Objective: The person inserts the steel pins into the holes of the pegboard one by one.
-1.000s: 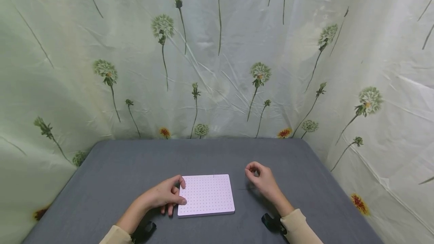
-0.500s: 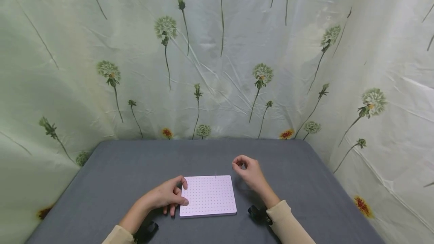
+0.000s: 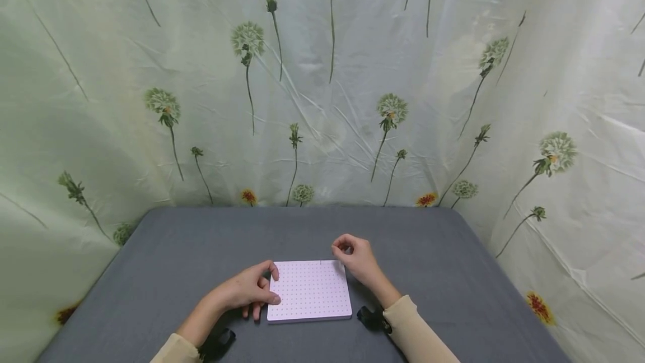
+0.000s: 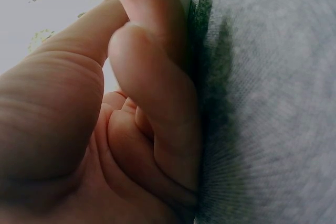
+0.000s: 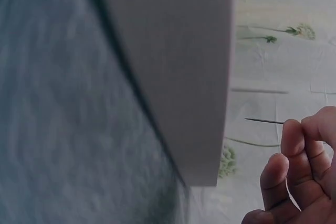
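Observation:
A pale pink-white board (image 3: pixel 309 296) with rows of small dots lies on the table. My left hand (image 3: pixel 247 287) holds its left edge, thumb and index finger on the top and other fingers low beside it. Near the far edge a thin needle (image 3: pixel 320 263) stands upright in the board. Above the far right corner, my right hand (image 3: pixel 356 256) pinches another needle (image 5: pixel 262 120) between thumb and index finger. In the right wrist view this needle's point is free, apart from the board, beside the standing needle (image 5: pixel 260 91). The left wrist view shows mostly curled fingers (image 4: pixel 152 77).
Grey cloth covers the table (image 3: pixel 227 234). A pale curtain (image 3: pixel 322 99) printed with dandelions hangs behind and at both sides. Black wrist mounts sit under both forearms, the right one (image 3: pixel 373 318) close to the board's near right corner.
From the right of the board, my right hand has moved left to above its far right corner, pinching the needle. The left hand keeps its hold on the board.

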`<state>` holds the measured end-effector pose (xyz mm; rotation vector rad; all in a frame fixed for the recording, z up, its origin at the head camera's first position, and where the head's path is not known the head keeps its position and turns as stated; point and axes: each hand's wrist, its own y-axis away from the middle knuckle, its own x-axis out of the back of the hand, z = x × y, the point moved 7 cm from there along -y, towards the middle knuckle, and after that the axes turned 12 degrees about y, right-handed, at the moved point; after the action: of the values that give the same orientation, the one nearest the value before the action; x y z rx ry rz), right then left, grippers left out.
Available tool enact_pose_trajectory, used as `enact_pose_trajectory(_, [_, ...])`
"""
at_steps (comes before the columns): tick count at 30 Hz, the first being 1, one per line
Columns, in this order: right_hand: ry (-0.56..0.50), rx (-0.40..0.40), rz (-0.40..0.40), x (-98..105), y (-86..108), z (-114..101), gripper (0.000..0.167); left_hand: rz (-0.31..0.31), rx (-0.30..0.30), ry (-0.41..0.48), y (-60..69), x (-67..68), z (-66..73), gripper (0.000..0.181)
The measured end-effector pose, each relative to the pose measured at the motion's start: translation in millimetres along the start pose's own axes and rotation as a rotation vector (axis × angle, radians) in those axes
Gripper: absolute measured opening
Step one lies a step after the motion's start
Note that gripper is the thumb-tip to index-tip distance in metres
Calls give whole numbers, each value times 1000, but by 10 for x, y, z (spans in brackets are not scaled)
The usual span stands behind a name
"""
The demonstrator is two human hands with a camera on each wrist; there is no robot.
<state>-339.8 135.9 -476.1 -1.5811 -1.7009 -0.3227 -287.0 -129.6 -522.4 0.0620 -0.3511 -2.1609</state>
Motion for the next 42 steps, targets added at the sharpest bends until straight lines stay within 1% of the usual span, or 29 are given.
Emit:
enact_pose_trajectory(8, [-4, 20, -34, -86, 18, -9, 7, -26, 11, 1, -11, 5, -30, 47])
enact_pose_trajectory(18, [13, 42, -41, -122, 32, -18, 8, 3, -2, 9, -7, -19, 6, 44])
enact_pose_trajectory(21, [21, 43, -41, -127, 31, -25, 9, 3, -8, 7, -1, -20, 10, 44])
enact_pose_trajectory(34, [53, 95, -23, -138, 25, -67, 7, 0, -16, 6, 14, -9, 22, 44])
enact_pose_trajectory(42, [79, 101, -51, -182, 40, -51, 9, 0, -17, 7, 10, -7, 11, 44])
